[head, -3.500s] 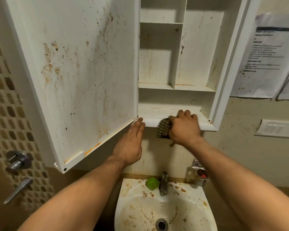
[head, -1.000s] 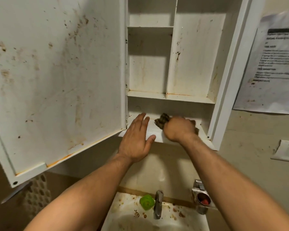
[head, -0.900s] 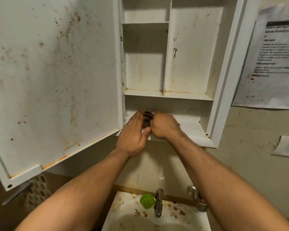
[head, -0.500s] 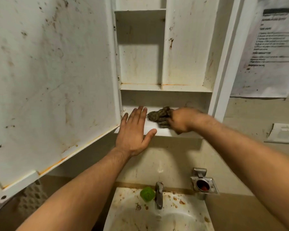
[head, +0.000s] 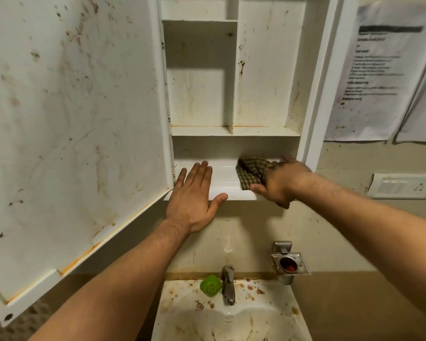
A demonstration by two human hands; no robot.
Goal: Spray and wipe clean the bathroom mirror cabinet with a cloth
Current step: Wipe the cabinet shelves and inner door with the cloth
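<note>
The white mirror cabinet (head: 268,77) hangs open on the wall, its shelves and walls streaked with brown stains. Its door (head: 79,114) swings out to the left, the inner face spotted with dirt. My right hand (head: 280,183) grips a dark checked cloth (head: 252,172) on the right part of the bottom shelf (head: 224,178). My left hand (head: 194,195) lies flat with straight fingers on the front edge of that shelf, beside the door's lower corner. No spray bottle is in view.
Below is a stained white sink (head: 231,313) with a metal tap (head: 228,284) and a green soap (head: 210,286). A metal holder (head: 289,264) sticks out of the wall at the right. Papers (head: 384,70) and a switch plate (head: 403,186) are on the right wall.
My right hand has slid the cloth along the bottom shelf from the left-middle to the right end. My left hand has stayed flat at the shelf's front edge.
</note>
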